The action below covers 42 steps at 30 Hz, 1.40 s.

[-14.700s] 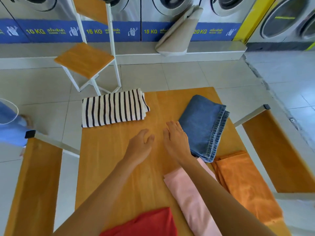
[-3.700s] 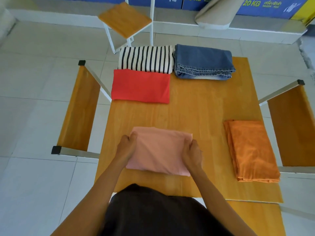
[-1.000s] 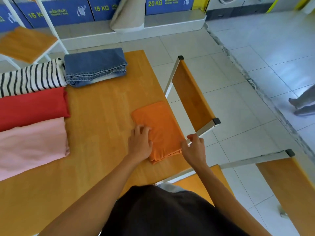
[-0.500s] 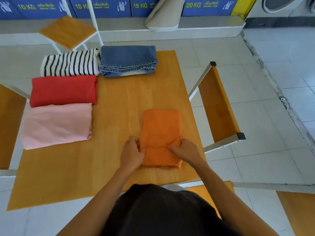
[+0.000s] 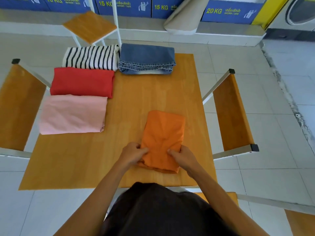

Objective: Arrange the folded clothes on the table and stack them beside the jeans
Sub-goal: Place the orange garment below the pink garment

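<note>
The folded orange cloth [image 5: 164,133] lies on the wooden table [image 5: 133,103] near its front right. My left hand [image 5: 133,155] pinches the cloth's near left corner and my right hand [image 5: 183,156] grips its near right corner; the fabric bunches between them. The folded blue jeans [image 5: 146,57] lie at the table's far edge. Left of them sits a striped folded top [image 5: 91,57]. A red folded cloth [image 5: 82,81] and a pink folded cloth [image 5: 72,114] lie in a column along the left side.
Wooden chairs stand at the table's left [image 5: 18,103] and right [image 5: 231,109]. A wooden stool [image 5: 90,26] stands beyond the far edge, on the tiled floor. Washing machines with blue labels [image 5: 226,11] line the back, with a beige bag [image 5: 184,19] leaning on them.
Over the last second my right hand moved from the chair's rail onto the orange cloth. Both hands now hold its near end and the fabric has bunched. The view swung left.
</note>
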Motion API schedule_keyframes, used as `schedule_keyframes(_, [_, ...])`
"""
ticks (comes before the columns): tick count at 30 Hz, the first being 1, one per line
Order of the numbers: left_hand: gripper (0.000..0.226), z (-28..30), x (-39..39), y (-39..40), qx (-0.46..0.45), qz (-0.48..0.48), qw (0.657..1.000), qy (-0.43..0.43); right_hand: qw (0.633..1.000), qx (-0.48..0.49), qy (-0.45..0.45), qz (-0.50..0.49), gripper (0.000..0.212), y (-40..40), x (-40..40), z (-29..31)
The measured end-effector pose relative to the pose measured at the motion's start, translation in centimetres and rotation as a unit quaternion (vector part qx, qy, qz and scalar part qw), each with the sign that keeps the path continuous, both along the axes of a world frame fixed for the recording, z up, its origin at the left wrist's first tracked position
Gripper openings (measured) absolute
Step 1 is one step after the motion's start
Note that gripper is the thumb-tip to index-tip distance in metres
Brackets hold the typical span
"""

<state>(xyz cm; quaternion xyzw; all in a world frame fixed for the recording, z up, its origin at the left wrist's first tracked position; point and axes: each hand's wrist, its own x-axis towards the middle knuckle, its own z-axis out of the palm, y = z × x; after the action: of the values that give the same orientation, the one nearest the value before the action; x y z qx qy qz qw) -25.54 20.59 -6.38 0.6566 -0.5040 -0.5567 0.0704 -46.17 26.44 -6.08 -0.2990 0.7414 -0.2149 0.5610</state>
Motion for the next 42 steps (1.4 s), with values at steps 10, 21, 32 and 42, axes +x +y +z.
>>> schedule_keyframes(10, [0.060,0.2,1.0,2.2,0.097,0.224,0.943,0.225,0.993,0.033,-0.110,-0.017,0.041,-0.8,1.9,0.4])
schedule_keyframes(21, [0.041,-1.9,1.6,4.3,0.032,0.321,0.923,0.211,0.995,-0.028,0.098,0.008,0.042,-1.7,0.5,0.3])
schedule_keyframes(32, [0.042,-1.9,2.9,5.0,-0.041,0.414,0.894,0.165,0.986,-0.085,0.142,0.026,0.075,-6.1,1.0,0.6])
schedule_keyframes(42, [0.062,2.6,3.0,1.5,0.095,0.006,0.995,0.025,0.902,-0.139,0.246,0.326,0.085,-11.5,4.5,2.1])
